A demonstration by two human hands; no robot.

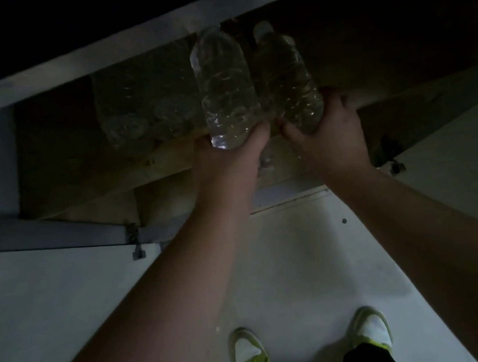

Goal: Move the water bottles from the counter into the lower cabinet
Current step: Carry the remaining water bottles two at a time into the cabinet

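Note:
The scene is dim. My left hand (228,158) grips the base of a clear water bottle (223,85) that points cap-first into the open lower cabinet (77,159). My right hand (323,136) grips the base of a second clear bottle (284,74), side by side with the first and also aimed into the cabinet. Further left, on the cabinet shelf, lie several more clear bottles (144,114) with their bases toward me. The caps of the held bottles sit just under the counter's metal edge (152,37).
An open cabinet door (41,237) with a hinge (134,240) stands at the left. Another door (456,158) with a hinge (387,152) is at the right. Below are the pale floor (297,264) and my two feet in white-and-yellow shoes (249,352).

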